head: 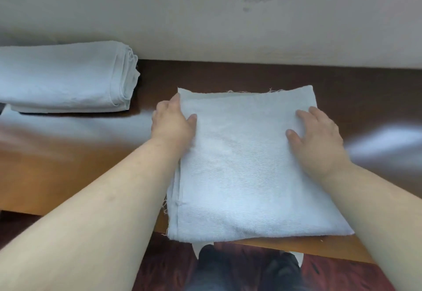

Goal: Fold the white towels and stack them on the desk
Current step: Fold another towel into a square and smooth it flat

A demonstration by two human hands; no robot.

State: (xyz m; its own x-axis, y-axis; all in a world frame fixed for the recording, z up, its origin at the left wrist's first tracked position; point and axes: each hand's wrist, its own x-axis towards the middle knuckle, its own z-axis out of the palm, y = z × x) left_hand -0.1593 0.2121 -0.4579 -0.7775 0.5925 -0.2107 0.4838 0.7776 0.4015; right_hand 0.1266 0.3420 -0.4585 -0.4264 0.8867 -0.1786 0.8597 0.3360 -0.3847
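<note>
On the brown worktop (68,167), close to its near edge, lies a folded white towel (249,176), roughly square, with its near edge hanging slightly past the wood. Frayed threads show along its far edge and at its near left corner. The left hand (173,121) sits at the towel's far left corner, thumb lying on top of the cloth and fingers at the left edge; whether those fingers curl under the fold cannot be told. The right hand (317,131) rests flat on the far right part of the towel, fingers straight and spread, holding nothing. The two hands are well apart, one at each side of the cloth. Far to the left, against the pale wall (205,16), sits a stack of folded towels (66,78), apart from the one under the hands. Below the worktop edge, dark shoes (249,265) stand on a reddish patterned floor (164,261).
</note>
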